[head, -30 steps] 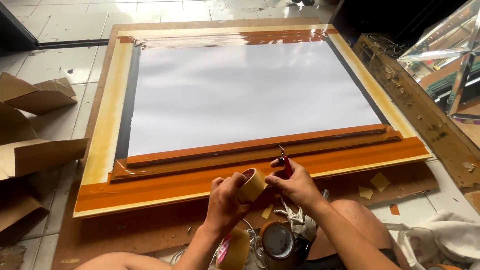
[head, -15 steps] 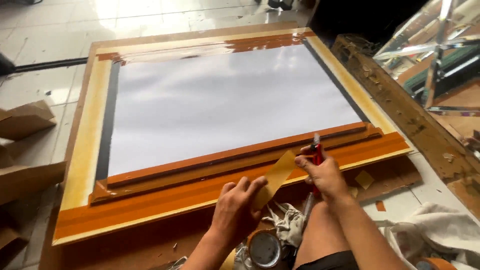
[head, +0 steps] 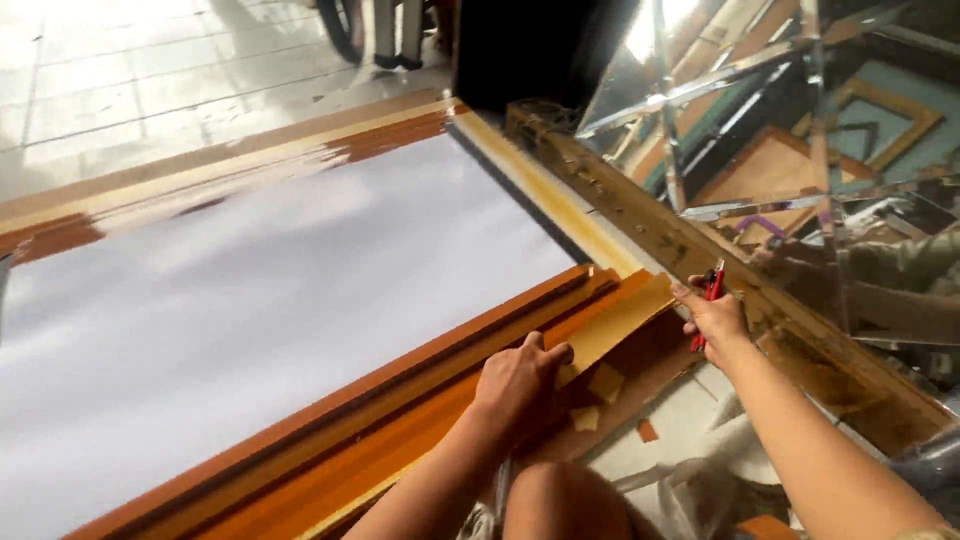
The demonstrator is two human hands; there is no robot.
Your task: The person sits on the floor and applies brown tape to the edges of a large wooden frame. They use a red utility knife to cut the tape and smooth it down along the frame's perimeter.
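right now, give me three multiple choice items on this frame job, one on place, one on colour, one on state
1. Where is the strip of tan tape stretched?
A. between both hands
B. across the white sheet
C. on the tiled floor

2. What colour is the tool in the right hand?
A. blue
B. red
C. green

3. What is the left hand doing?
A. hanging free
B. pressing down on the wooden frame
C. lifting the sheet

Answers: A, each hand has one end of the tape; B, the cutter handle shows red; B, its fingers rest on the frame's moulding.
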